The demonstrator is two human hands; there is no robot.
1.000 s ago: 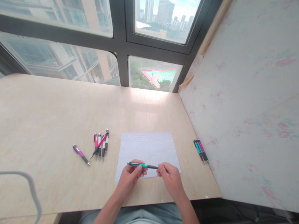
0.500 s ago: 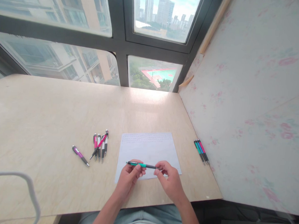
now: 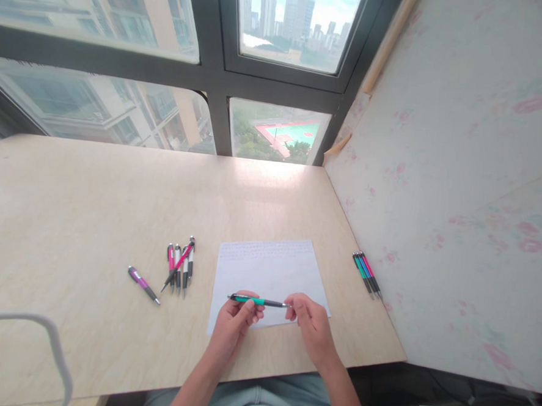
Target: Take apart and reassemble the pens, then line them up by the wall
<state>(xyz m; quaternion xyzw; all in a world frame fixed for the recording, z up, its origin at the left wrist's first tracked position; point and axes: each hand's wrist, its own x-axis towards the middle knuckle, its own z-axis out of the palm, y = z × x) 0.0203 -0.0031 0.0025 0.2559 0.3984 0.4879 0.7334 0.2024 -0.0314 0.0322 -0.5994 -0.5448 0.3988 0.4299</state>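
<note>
My left hand (image 3: pixel 233 323) is closed round a green-and-black ballpoint pen (image 3: pixel 258 301), thumb on top of the barrel. The pen lies nearly level above the sheet of paper (image 3: pixel 267 270), its clip end to the left and its tip to the right. At the tip, the curled fingers of my right hand (image 3: pixel 312 328) are closed together, touching the pen's end. Whether something small is between those fingers is hidden. Handwriting covers the top lines of the sheet.
Left of the paper lie several pink and white pens (image 3: pixel 178 268), one across the others, and a purple pen (image 3: pixel 143 286). More coloured pens (image 3: pixel 366 275) lie by the papered wall (image 3: pixel 464 196). A grey curved tube (image 3: pixel 54 337) stands at the front left. Windows (image 3: pixel 280 130) border the desk's back.
My right hand's fingers have shifted and turned slightly at the tip, so more of its metal end shows. My left hand keeps its hold. The view has moved slightly.
</note>
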